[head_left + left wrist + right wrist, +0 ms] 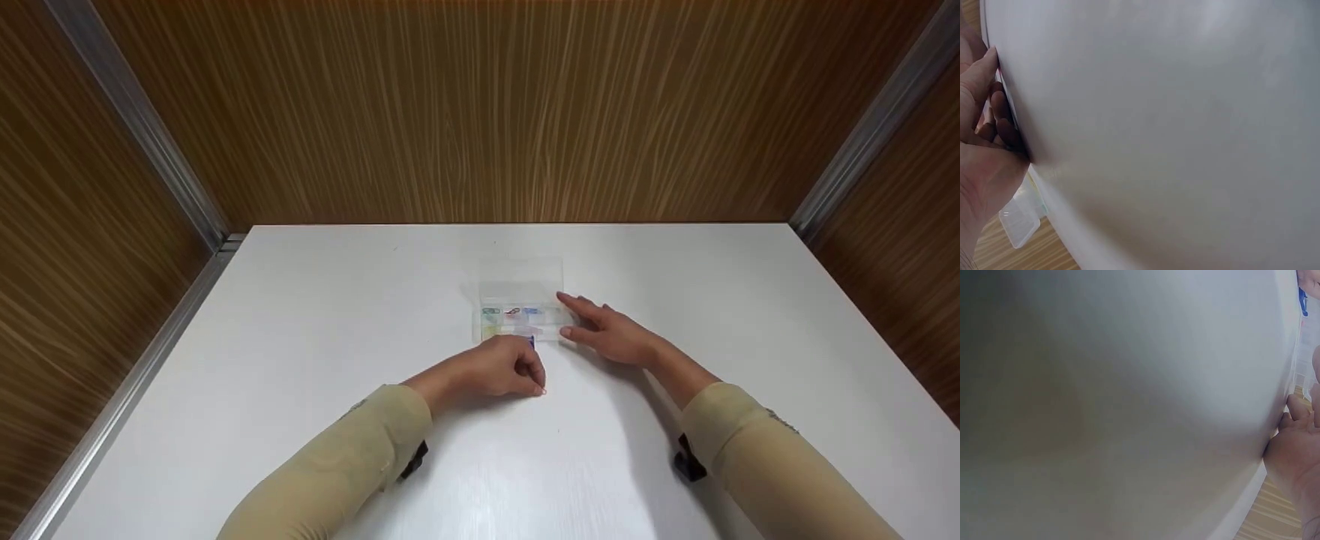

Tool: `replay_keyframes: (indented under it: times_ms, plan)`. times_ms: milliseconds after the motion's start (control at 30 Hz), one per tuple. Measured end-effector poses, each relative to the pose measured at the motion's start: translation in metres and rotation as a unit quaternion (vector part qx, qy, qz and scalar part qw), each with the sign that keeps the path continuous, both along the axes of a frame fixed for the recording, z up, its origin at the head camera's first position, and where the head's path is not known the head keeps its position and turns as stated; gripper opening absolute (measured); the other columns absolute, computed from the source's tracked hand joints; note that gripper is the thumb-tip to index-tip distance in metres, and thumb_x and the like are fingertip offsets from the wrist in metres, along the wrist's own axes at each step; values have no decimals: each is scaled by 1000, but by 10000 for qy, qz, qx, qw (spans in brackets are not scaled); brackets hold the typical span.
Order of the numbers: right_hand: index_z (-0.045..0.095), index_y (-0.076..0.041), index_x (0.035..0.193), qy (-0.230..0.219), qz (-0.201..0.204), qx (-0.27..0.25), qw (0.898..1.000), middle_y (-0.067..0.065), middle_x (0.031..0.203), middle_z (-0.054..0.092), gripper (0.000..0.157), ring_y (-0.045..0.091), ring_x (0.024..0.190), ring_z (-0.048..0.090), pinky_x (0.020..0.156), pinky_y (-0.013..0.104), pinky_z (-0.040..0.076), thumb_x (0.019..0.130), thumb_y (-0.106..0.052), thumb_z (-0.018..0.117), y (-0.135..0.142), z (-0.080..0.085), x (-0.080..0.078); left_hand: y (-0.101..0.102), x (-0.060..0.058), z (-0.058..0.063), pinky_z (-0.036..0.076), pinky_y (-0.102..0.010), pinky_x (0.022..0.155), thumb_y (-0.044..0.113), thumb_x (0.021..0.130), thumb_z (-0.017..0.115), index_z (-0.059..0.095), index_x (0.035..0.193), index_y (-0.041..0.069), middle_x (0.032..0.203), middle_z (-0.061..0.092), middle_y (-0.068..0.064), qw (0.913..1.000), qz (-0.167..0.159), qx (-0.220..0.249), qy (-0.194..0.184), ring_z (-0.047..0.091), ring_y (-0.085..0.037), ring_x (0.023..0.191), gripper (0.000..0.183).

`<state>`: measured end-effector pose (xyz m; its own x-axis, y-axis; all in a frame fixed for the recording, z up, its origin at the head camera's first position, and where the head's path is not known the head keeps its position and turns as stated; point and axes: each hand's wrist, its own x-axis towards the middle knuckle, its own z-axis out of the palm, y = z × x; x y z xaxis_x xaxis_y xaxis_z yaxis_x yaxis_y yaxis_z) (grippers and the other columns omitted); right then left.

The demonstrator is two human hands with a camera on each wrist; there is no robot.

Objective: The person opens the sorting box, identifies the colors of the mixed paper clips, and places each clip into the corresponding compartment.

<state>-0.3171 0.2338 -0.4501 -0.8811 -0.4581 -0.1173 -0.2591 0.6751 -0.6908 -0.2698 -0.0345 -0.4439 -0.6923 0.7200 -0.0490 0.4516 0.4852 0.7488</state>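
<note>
A clear plastic box (551, 315) with compartments lies on the table, its transparent lid (521, 276) laid open toward the back wall. Small coloured pieces, green, red, blue, yellow and pink, sit in its compartments. Just in front of the box, my left hand (501, 366) is low over the tabletop, with thumb and forefinger pinching a tiny pinkish piece (544, 391), mostly hidden by the fingertips. A blue piece (532, 342) shows behind its knuckles. At the box's right side rests my right hand (619, 336), fingers stretched out and fingertips at the edge.
The white table (337, 300) reaches back to a wood-grain wall (450, 112). More wood-grain panels with metal posts (150, 127) stand at left and right. Dark wrist straps (688, 459) hang beneath both sleeves.
</note>
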Motion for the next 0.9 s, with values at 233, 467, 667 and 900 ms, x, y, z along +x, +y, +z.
replay_keyframes:
  times_ms: [233, 467, 667, 900]
  plan:
    - [29, -30, 169, 1, -13, 30, 10000, 17, 175, 17, 76, 42, 161, 4, 125, 64, -1, 105, -57, 60, 0, 0, 0, -1, -1, -2, 48, -21, 78, 13, 94, 83, 82, 95, 12, 87, 68, 11, 10000, 23, 8, -1, 57, -3, 85, 2]
    - [29, -33, 169, -50, -67, 41, 10000, 16, 175, 16, 77, 43, 161, 2, 125, 65, -2, 104, -58, 60, -1, 1, 1, -6, -3, -2, 48, -22, 85, 13, 92, 82, 82, 107, 14, 96, 70, 12, 9999, 88, -97, -53, 57, -4, 90, 15]
    - [30, -33, 169, -89, -80, 44, 9999, 16, 175, 16, 77, 43, 161, 2, 125, 65, -1, 103, -59, 61, -1, 1, 0, -7, -2, 0, 47, -21, 80, 8, 94, 80, 84, 99, 11, 92, 70, 10, 9998, -152, -28, 94, 56, -2, 86, 7]
    - [29, -34, 169, -109, -75, 73, 9999, 15, 176, 15, 78, 43, 161, 1, 125, 64, -1, 103, -60, 62, -1, 1, 0, -7, -1, 1, 45, -23, 84, 9, 96, 78, 82, 97, 11, 95, 69, 7, 9996, -270, -50, 17, 55, -11, 94, 4]
